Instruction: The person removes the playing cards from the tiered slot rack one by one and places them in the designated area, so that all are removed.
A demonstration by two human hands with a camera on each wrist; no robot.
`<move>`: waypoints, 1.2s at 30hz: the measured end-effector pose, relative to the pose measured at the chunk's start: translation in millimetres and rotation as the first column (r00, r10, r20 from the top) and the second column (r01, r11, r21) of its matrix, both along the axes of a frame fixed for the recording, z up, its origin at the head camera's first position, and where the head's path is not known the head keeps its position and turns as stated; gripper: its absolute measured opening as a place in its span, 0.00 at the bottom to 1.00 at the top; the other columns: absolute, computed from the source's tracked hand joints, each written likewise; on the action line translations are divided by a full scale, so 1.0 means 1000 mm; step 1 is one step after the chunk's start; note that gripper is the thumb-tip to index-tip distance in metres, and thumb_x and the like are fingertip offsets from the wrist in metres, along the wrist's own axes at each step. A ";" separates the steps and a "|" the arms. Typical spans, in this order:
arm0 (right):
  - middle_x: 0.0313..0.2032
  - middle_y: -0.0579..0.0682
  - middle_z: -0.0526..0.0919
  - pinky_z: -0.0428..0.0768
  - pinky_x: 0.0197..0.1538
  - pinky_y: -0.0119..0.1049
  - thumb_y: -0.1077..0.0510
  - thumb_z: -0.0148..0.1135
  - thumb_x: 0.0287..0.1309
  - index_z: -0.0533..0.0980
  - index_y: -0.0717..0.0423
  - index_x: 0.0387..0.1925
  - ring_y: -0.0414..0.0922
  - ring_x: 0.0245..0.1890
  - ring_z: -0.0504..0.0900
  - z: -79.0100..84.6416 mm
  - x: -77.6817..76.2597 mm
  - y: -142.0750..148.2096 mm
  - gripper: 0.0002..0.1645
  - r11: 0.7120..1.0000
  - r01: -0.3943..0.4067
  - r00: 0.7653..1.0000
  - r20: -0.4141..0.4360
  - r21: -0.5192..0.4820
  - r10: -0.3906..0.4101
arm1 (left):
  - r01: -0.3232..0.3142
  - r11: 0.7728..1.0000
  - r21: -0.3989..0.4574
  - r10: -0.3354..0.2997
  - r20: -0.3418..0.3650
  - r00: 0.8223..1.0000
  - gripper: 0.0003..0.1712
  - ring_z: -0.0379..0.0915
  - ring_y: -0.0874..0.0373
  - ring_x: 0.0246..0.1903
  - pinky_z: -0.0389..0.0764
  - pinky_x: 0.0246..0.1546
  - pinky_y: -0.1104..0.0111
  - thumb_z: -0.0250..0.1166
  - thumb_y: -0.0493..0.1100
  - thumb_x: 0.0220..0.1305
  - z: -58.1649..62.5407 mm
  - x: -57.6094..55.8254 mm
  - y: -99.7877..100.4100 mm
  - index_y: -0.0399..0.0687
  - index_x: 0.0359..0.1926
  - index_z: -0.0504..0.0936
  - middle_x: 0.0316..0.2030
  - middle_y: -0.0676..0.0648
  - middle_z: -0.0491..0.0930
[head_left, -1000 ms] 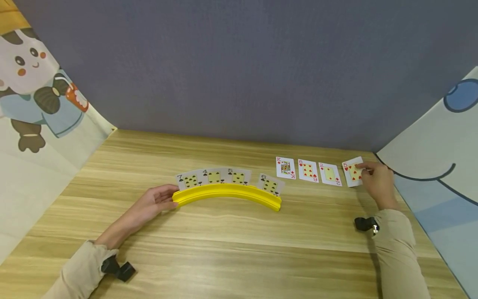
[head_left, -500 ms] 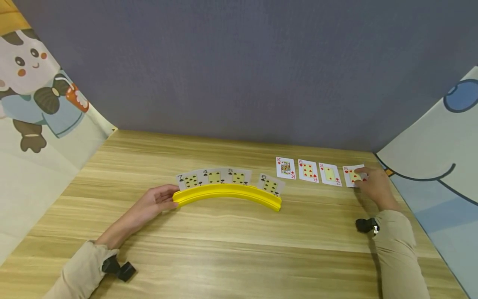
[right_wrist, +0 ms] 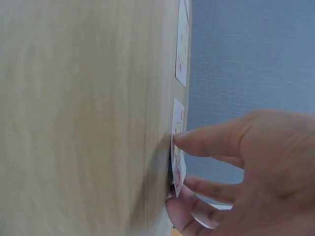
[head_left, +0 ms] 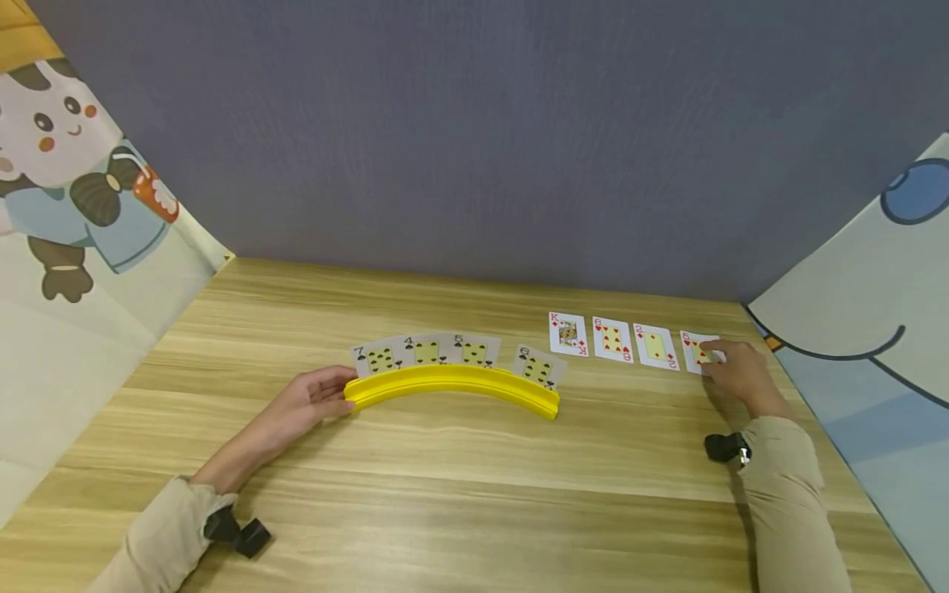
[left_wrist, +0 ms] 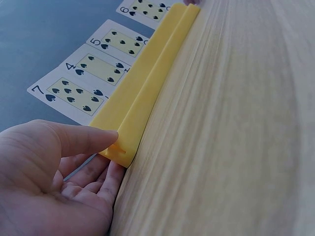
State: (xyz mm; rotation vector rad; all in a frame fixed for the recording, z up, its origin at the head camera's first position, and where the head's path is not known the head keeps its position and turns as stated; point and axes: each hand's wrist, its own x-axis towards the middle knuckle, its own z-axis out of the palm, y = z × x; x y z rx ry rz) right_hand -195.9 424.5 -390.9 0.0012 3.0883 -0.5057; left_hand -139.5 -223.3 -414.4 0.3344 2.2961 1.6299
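Note:
In the head view, a curved yellow playing-card holder (head_left: 452,379) stands left of centre. My left hand (head_left: 300,403) pinches its left end, thumb in front and fingers behind, as the left wrist view shows. Held in its slot are the seven (left_wrist: 74,96), four (left_wrist: 98,69), five (left_wrist: 120,43) and six of spades (left_wrist: 146,10). At the far right, my right hand (head_left: 745,375) pinches the five of hearts (head_left: 693,352). In the right wrist view its thumb presses the card's face, fingertips lie at the edge, and the card (right_wrist: 178,174) bows slightly.
A row left of the five of hearts holds the king of diamonds (head_left: 567,334), six of hearts (head_left: 612,339) and two of diamonds (head_left: 656,346), face up on the wooden table (head_left: 460,502). A grey panel (head_left: 482,148) rises behind; printed cloths flank both sides.
The five of hearts has turned straighter and shifted slightly down, with my right hand moving along with it. My left hand and the card holder have stayed in place.

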 end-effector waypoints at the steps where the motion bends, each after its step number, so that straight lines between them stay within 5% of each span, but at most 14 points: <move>1: 0.57 0.83 0.67 0.61 0.57 0.73 0.63 0.57 0.58 0.71 0.78 0.55 0.79 0.55 0.65 0.000 0.000 0.000 0.26 1.000 -0.004 1.000 0.003 0.000 0.004 | -0.001 1.000 0.000 0.001 0.002 1.000 0.33 0.65 0.37 0.65 0.69 0.66 0.60 0.66 0.39 0.64 0.000 0.000 0.000 0.30 0.67 0.67 0.64 0.31 0.70; 25: 0.56 0.83 0.68 0.59 0.56 0.74 0.63 0.56 0.59 0.68 0.74 0.58 0.81 0.56 0.62 0.001 0.000 0.003 0.27 0.999 -0.031 0.999 0.039 0.020 0.031 | 0.000 1.000 0.005 0.000 -0.003 1.000 0.32 0.66 0.38 0.65 0.70 0.65 0.65 0.66 0.38 0.65 -0.001 -0.001 0.001 0.30 0.66 0.68 0.64 0.31 0.71; 28: 0.55 0.83 0.69 0.64 0.54 0.73 0.64 0.56 0.58 0.68 0.74 0.58 0.79 0.53 0.66 0.004 0.000 0.003 0.28 0.999 -0.048 0.999 0.020 0.020 0.048 | 0.000 1.000 0.009 0.000 0.002 1.000 0.32 0.65 0.38 0.65 0.71 0.65 0.66 0.66 0.38 0.65 0.000 -0.001 0.001 0.30 0.66 0.68 0.65 0.31 0.70; 31: 0.46 0.82 0.74 0.73 0.44 0.65 0.65 0.56 0.58 0.68 0.76 0.58 0.72 0.40 0.73 0.006 0.001 0.000 0.27 0.998 -0.055 0.998 -0.024 -0.006 0.055 | -0.003 1.000 0.010 0.003 0.008 1.000 0.32 0.65 0.38 0.66 0.71 0.64 0.66 0.66 0.38 0.65 0.000 0.000 0.001 0.31 0.66 0.68 0.65 0.31 0.69; 36: 0.55 0.82 0.71 0.76 0.45 0.68 0.65 0.56 0.65 0.68 0.76 0.60 0.76 0.45 0.75 0.016 0.001 -0.012 0.26 0.994 -0.082 0.993 -0.093 -0.071 0.075 | -0.006 1.000 0.006 0.006 0.011 1.000 0.32 0.65 0.38 0.66 0.71 0.65 0.65 0.66 0.39 0.65 0.001 0.000 0.001 0.31 0.66 0.68 0.66 0.31 0.69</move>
